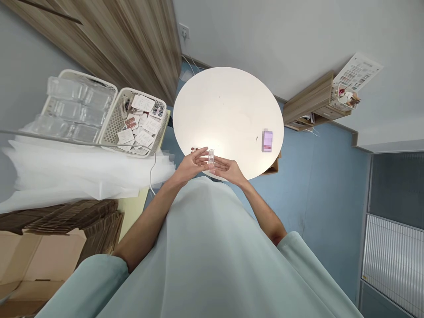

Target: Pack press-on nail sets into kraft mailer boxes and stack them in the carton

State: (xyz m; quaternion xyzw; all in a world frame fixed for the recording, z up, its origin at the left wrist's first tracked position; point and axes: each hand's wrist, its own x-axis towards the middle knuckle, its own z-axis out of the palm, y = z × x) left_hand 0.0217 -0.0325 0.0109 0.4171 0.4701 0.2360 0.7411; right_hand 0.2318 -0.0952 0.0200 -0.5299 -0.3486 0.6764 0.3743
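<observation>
Clear plastic piece (211,156), one, in the grip of left hand (188,168) and right hand (232,171), near one table (228,104).

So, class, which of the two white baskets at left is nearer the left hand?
The basket of cards; the other basket, farther from the left hand, holds clear plastic containers.

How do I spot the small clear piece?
Find the round white table, then its near edge. There the left hand and right hand hold the clear piece between them. Unlike the bigger clear boxes at far left, it is small and held.
</observation>
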